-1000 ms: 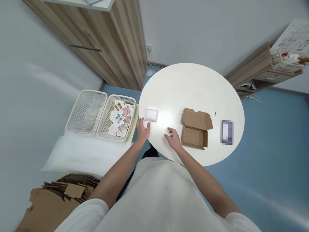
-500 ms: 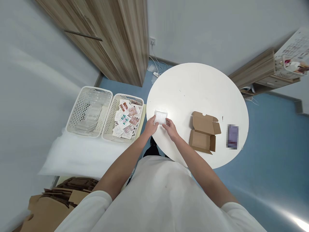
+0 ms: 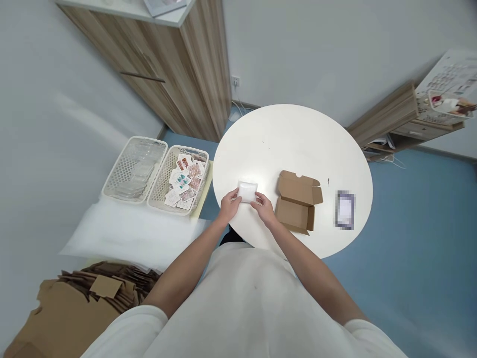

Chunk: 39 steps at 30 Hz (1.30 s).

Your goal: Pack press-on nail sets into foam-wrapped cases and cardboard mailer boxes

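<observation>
A small packet wrapped in white foam sheet (image 3: 247,192) is between my two hands, over the near left part of the round white table (image 3: 298,134). My left hand (image 3: 229,205) grips its left side, fingers closed on the edge. On the opposite side, my right hand (image 3: 264,207) pinches the lower right corner. What the wrap contains is hidden. To the right of my right hand, an open brown cardboard box (image 3: 296,213) lies with its lid flap folded back; its inside shows bare cardboard.
A blurred phone-like object (image 3: 345,210) lies at the table's right. Leftward stand a basket of press-on nail cards (image 3: 158,196) and a basket of clear plastic cases (image 3: 108,186). White foam sheeting (image 3: 126,228) and flattened cardboard (image 3: 70,313) lie nearer me. A wooden cabinet (image 3: 179,79) stands behind.
The view has shifted, so the table and baskets appear further left and more cabinet top shows. Both hands still hold the white packet, which sits slightly lower in view.
</observation>
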### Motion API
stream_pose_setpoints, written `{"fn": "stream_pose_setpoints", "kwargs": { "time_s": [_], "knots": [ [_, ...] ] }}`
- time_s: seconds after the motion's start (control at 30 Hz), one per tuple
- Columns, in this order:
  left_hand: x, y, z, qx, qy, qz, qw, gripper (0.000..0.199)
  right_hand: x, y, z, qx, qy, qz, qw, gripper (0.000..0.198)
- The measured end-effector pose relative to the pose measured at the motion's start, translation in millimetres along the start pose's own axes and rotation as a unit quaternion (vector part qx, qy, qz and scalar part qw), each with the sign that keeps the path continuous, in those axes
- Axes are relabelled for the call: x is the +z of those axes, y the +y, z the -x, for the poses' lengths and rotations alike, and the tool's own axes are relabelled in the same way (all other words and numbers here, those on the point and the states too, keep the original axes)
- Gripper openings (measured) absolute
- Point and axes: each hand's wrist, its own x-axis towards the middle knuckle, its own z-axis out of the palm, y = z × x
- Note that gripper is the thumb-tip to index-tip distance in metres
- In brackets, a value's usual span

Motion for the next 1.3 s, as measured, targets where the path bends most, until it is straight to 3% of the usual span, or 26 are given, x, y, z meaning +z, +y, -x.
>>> {"fn": "stream_pose_setpoints", "kwargs": {
  "time_s": [0.13,0.27,0.37,0.47,0.57,0.73,0.93,1.13,1.3],
  "knots": [
    [35.0,20.9,19.9,0.042,0.002,0.013,0.999,0.045,-38.4,-1.7,21.9,-0.06,0.013,-0.023,0.998,0.052],
    [77.1,40.3,41.0,0.081,-0.039,-0.018,0.996,0.045,-87.0,7.8,43.7,-0.108,0.032,-0.034,0.993,0.052],
    [106.3,49.0,55.1,0.097,-0.09,-0.082,0.988,0.045,-121.2,23.1,55.4,-0.111,0.073,-0.002,0.991,0.052],
    [127.3,51.9,64.6,0.111,-0.159,-0.196,0.961,0.042,-143.8,39.1,59.8,-0.086,0.088,0.051,0.991,0.054],
    [139.3,49.5,69.3,0.131,-0.208,-0.289,0.925,0.043,-152.1,50.6,58.5,-0.069,0.064,0.106,0.99,0.055],
    [149.2,41.8,68.7,0.135,-0.217,-0.39,0.885,0.058,-151.8,60.2,52.9,-0.064,0.058,0.155,0.984,0.056],
    [156.9,40.4,61.5,0.157,-0.28,-0.438,0.84,0.044,-153.0,67.6,50.3,-0.057,0.05,0.169,0.983,0.055],
    [156.4,37.5,64.2,0.159,-0.261,-0.426,0.852,0.045,-150.0,64.9,56.2,-0.082,0.065,0.18,0.978,0.058],
    [146.7,40.7,56.4,0.194,-0.166,-0.363,0.896,0.051,-168.7,46.8,53.8,-0.162,0.137,0.13,0.968,0.051]
  ]
}}
